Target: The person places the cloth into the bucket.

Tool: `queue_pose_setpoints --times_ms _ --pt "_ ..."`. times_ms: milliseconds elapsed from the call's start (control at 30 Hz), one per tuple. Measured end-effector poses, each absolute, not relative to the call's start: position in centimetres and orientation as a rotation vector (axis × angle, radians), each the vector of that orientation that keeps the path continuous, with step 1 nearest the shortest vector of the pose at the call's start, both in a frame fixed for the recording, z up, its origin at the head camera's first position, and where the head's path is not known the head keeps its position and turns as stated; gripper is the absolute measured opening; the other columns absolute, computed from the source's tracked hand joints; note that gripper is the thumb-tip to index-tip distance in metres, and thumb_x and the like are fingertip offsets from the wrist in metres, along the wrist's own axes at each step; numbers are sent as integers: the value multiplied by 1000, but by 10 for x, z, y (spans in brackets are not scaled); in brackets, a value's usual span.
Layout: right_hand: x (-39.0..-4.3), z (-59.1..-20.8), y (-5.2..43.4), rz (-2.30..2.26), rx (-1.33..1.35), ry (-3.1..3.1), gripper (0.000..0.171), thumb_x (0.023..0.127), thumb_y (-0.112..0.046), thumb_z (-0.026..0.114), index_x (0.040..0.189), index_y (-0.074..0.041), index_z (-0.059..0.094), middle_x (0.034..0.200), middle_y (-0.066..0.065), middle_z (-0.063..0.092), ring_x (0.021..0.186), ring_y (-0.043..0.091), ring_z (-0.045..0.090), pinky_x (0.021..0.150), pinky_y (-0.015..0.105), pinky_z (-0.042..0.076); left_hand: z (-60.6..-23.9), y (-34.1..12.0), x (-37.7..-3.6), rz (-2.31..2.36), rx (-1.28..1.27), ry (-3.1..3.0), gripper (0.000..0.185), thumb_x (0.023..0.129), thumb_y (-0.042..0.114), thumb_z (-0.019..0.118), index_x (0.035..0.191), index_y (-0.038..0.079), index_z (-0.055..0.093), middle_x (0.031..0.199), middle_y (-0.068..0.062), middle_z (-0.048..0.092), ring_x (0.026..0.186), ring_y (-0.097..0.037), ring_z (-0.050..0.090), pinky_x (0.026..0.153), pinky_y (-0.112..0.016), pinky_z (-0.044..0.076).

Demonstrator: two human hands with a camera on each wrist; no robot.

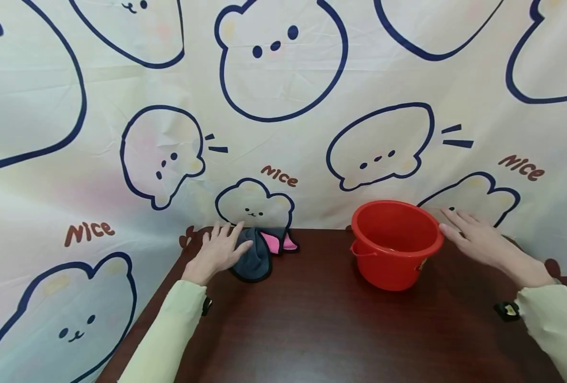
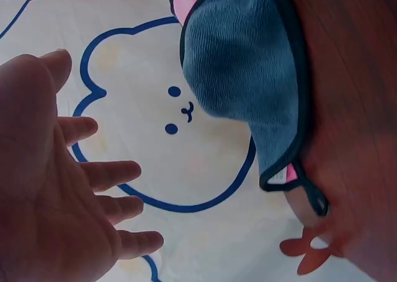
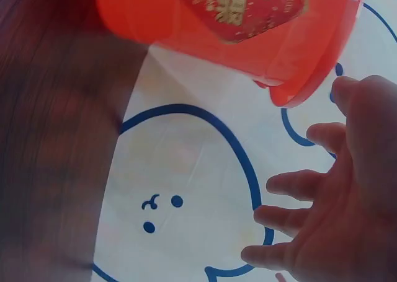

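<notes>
A grey cloth (image 1: 255, 255) with black trim and a pink underside lies crumpled at the far edge of the dark wooden table (image 1: 312, 330). My left hand (image 1: 221, 247) hovers at its left side with fingers spread, thumb close to the cloth; the left wrist view shows the open palm (image 2: 56, 189) apart from the cloth (image 2: 248, 65). A red plastic bucket (image 1: 394, 242) stands upright at the right. My right hand (image 1: 470, 234) is open beside its right rim, thumb near the rim; in the right wrist view the spread fingers (image 3: 298, 220) are clear of the bucket (image 3: 236, 28).
A cream backdrop (image 1: 283, 106) printed with blue-outlined bears and "Nice" lettering hangs right behind the table's far edge and drapes down the left side. Pale yellow sleeves (image 1: 168, 335) cover both forearms. Bare tabletop stretches in front between the arms.
</notes>
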State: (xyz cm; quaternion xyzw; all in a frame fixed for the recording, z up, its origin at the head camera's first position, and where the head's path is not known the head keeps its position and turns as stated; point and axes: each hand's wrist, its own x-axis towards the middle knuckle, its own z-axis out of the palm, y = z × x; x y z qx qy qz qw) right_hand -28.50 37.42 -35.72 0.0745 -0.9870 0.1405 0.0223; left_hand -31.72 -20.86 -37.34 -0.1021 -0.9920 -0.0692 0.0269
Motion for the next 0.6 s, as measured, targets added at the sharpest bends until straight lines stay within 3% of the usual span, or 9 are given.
queue_pose_setpoints --times_ms 333,600 --pt "-280 -361 366 919 212 -2951 74 101 -57 33 159 -25 0 162 24 12 142 57 19 95 81 25 -391 -187 -327 -311 -349 -3024 71 98 52 49 155 16 26 155 -19 34 144 -45 26 113 -69 22" --pt "-280 -375 360 1136 215 -2756 68 104 -48 32 159 -16 8 152 35 31 128 58 42 92 75 37 -410 -174 -339 -507 -319 -3011 68 97 41 56 154 14 29 154 -20 35 142 -40 31 114 -63 28"
